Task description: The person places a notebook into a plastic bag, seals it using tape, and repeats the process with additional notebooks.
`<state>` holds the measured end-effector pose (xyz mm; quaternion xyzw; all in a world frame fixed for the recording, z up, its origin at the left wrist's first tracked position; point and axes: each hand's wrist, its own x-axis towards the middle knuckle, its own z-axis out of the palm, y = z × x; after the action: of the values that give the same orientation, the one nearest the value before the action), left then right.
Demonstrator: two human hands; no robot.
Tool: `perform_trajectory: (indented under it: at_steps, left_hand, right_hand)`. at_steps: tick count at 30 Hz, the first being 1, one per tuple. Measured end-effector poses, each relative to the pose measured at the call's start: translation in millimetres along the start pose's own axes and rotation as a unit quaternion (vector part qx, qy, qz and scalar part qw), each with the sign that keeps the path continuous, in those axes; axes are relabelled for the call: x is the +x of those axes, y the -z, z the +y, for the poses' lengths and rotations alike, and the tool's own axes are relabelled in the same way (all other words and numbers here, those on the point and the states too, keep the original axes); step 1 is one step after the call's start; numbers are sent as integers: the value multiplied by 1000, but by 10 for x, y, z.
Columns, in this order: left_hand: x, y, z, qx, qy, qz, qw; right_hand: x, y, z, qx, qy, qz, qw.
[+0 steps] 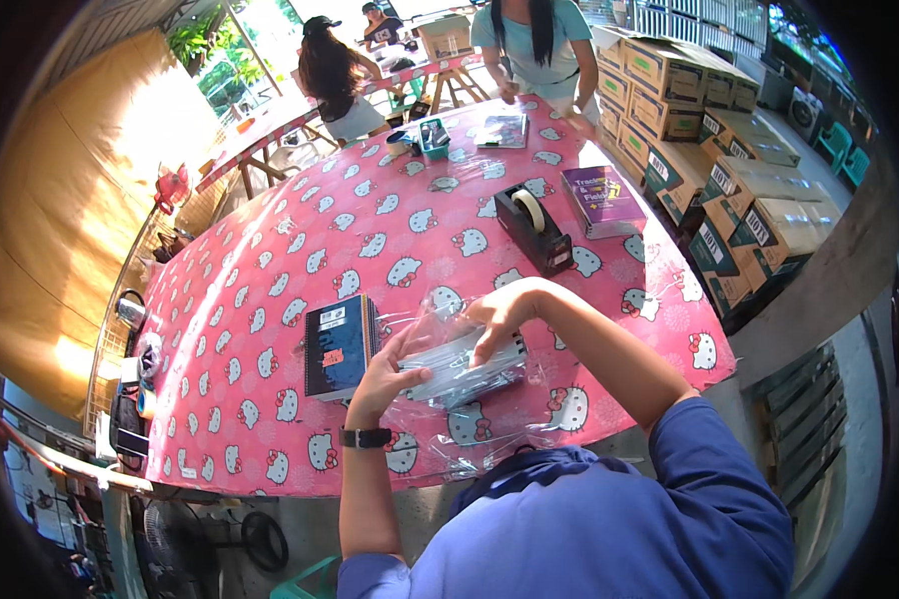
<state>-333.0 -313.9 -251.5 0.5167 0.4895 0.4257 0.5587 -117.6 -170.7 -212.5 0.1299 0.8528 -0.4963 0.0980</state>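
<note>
Close in front of me on the table lies a pale stack (454, 367) in loose clear plastic wrap; a dark coil along its right edge looks like a notebook's spiral binding. My left hand (388, 377), with a black watch on the wrist, grips the stack's left side, thumb on top. From the right, my right hand (509, 311) reaches over with bent fingers pressed onto the wrapped top. Glare on the plastic hides some of the fingertips. Just left of my left hand lies a dark blue spiral notebook (338, 344), flat and apart from the stack.
The pink cloth (270, 349) with cat faces covers the table. Beyond my hands stand a black tape dispenser (534, 230), purple books (602, 202), a green bin (434, 138) and a clear packet (501, 131). A person (539, 45) works across the table; cartons (759, 220) are stacked right.
</note>
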Motion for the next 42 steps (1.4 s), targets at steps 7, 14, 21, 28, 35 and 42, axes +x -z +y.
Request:
perform_trajectory:
  at_steps: [7,14,21,28,35,42]
  left_hand:
    - [4,-15,-43,-22,-23,30,999]
    - [37,39,-9,-5,-7,31,999]
    - [198,-90,242,101,-6,-26,995]
    - [47,-75,128,48,-87,51,994]
    - [205,41,-87,15,-59,87,994]
    - [100,-14,-156,-23,-47,35,998]
  right_hand:
    - [-69,100,264,328,197,-46,923]
    - [103,31,161,237,157,-88,955]
    - [-182,-135,-595,-36,230,353,906]
    - [-393,-298,190,-37,-18,321,946]
    - [-43,-310,293,167,52,273,946]
    - [-88,-45,667,326,96,-56,939]
